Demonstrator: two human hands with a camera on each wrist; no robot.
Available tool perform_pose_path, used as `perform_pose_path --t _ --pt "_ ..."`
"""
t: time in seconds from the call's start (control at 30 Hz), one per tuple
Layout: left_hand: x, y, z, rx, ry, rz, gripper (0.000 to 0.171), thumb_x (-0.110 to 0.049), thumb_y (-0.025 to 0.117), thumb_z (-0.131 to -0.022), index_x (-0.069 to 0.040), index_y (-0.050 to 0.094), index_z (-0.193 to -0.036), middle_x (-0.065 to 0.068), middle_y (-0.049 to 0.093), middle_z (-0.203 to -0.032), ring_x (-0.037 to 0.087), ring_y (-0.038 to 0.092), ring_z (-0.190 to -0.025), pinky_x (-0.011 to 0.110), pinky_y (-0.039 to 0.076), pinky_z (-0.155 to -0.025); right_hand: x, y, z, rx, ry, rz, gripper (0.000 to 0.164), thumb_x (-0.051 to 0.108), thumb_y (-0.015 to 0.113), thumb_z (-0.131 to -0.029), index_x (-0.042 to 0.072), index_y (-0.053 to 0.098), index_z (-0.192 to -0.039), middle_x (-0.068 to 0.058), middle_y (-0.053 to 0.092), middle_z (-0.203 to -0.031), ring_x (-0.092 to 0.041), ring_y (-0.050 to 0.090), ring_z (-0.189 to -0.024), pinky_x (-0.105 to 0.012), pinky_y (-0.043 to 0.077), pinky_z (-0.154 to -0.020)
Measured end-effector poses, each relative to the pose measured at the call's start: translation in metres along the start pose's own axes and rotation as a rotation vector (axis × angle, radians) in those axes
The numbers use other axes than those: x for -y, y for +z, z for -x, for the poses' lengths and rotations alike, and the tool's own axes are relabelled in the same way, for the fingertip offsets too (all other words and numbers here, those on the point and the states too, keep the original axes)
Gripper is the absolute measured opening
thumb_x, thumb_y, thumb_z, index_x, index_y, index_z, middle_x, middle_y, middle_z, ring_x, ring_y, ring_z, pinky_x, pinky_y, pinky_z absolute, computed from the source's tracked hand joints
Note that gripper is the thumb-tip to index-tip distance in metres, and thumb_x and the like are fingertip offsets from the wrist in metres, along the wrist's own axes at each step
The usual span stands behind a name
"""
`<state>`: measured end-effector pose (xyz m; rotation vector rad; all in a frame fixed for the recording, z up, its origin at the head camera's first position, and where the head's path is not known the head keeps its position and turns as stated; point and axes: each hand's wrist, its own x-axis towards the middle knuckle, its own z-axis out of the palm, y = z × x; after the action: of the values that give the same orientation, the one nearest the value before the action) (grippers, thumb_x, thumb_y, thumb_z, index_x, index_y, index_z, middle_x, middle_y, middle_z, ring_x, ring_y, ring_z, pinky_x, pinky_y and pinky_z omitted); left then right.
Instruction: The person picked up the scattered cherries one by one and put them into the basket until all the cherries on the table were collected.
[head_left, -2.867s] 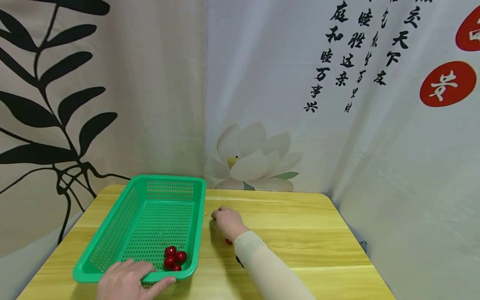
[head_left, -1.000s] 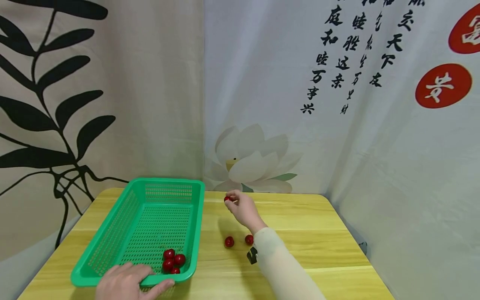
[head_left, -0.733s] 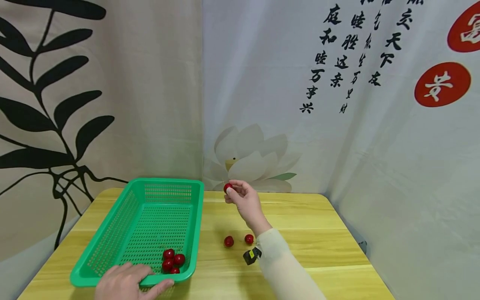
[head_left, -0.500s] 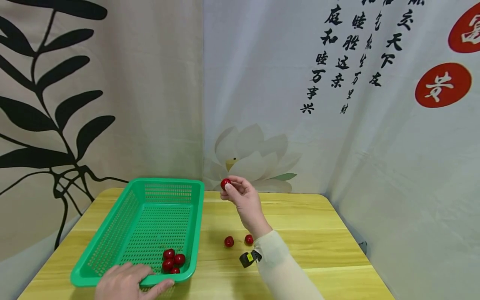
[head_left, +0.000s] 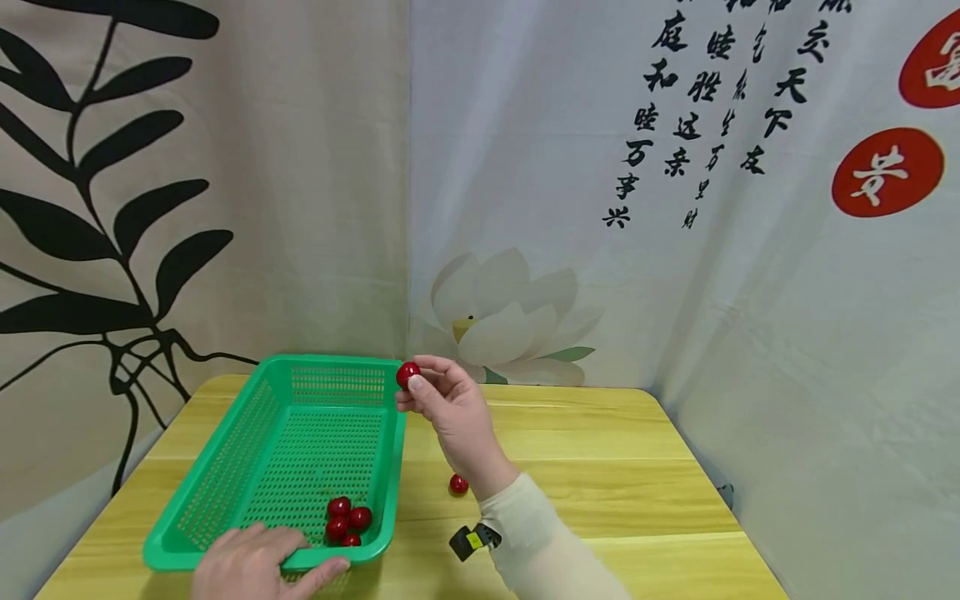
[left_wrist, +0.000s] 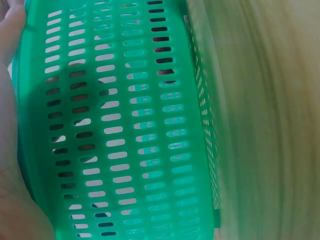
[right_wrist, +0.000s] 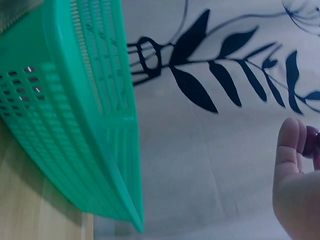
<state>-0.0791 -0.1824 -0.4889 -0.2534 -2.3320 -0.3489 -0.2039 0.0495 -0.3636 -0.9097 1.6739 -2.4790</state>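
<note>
Between thumb and fingertips my right hand (head_left: 465,425) pinches a dark red cherry (head_left: 408,375), raised at the back right corner of the green plastic basket (head_left: 401,467) and overlapping its rim in the head view. The right wrist view shows that cherry (right_wrist: 311,142) partly hidden by the fingers. My left hand (head_left: 251,562) grips the basket's near rim, its thumb apart from the fingers along the front edge. In the left wrist view, part of that hand (left_wrist: 20,175) lies along the slotted basket wall (left_wrist: 120,125). Several cherries (head_left: 337,527) sit clustered in the basket's near right corner.
Another cherry (head_left: 459,484) lies on the wooden table (head_left: 600,500) right of the basket, beside my right forearm. A small black device (head_left: 474,541) is strapped at the right wrist. Behind the table hangs a printed curtain (head_left: 510,167).
My right hand has come up from the table with a cherry, then moved left to the basket's rim. Its wrist now covers one table cherry seen before. The left hand stays put.
</note>
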Motion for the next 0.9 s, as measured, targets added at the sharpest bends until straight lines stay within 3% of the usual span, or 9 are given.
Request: perform_pose_path --t 0.13,0.3,0.4,0.63,0.77,0.9 --pt "0.001 0.001 0.001 0.023 -0.010 -0.002 0.048 -0.083 0.068 -0.062 -0.038 0.053 -0.055 -0.018 0.055 -0.052 0.006 0.042 -0.045 0.030 0.038 -0.043 -0.007 0.016 0.007 0.067 0.012 0.053 0.028 0.003 0.058 -0.100 -0.003 0.056 -0.127 -0.018 0.062 -0.109 -0.031 0.065 -0.090 -0.038 0.056 -0.083" --pt "0.002 0.002 0.001 -0.019 0.014 0.001 0.047 -0.081 0.070 -0.061 -0.037 0.054 -0.055 -0.019 0.052 -0.051 0.005 0.041 -0.044 0.029 0.037 -0.041 -0.017 0.031 0.014 0.158 0.029 0.164 0.029 0.000 0.057 -0.099 0.000 0.057 -0.128 -0.024 0.062 -0.112 -0.031 0.065 -0.089 -0.033 0.056 -0.081" --pt "0.002 0.003 0.001 -0.035 0.020 0.006 0.048 -0.080 0.071 -0.060 -0.036 0.053 -0.055 -0.020 0.049 -0.049 0.004 0.038 -0.043 0.027 0.035 -0.039 -0.024 0.037 0.018 0.207 0.026 0.270 0.029 0.004 0.059 -0.099 0.004 0.059 -0.128 -0.021 0.064 -0.109 -0.026 0.065 -0.087 -0.030 0.057 -0.078" --pt "0.003 0.002 -0.001 -0.052 0.046 0.010 0.048 -0.079 0.072 -0.061 -0.035 0.053 -0.055 -0.020 0.045 -0.048 0.004 0.033 -0.042 0.025 0.032 -0.038 -0.038 0.044 0.025 0.358 -0.075 0.729 0.025 0.022 0.064 -0.098 0.018 0.063 -0.123 0.009 0.065 -0.104 0.001 0.059 -0.074 -0.014 0.052 -0.062" --pt "0.003 0.001 -0.001 -0.049 0.047 0.010 0.048 -0.079 0.072 -0.061 -0.035 0.052 -0.054 -0.020 0.046 -0.047 0.004 0.033 -0.042 0.024 0.032 -0.038 -0.044 0.046 0.028 0.442 -0.125 0.903 0.028 0.024 0.065 -0.098 0.018 0.062 -0.126 0.013 0.062 -0.103 0.007 0.049 -0.063 -0.009 0.045 -0.054" --pt "0.003 0.000 -0.001 -0.070 0.061 0.019 0.048 -0.077 0.073 -0.061 -0.035 0.052 -0.054 -0.020 0.045 -0.048 0.003 0.032 -0.042 0.024 0.031 -0.038 -0.049 0.048 0.028 0.511 -0.144 1.048 0.030 0.026 0.067 -0.096 0.019 0.062 -0.125 0.014 0.062 -0.109 0.011 0.045 -0.065 -0.005 0.042 -0.057"
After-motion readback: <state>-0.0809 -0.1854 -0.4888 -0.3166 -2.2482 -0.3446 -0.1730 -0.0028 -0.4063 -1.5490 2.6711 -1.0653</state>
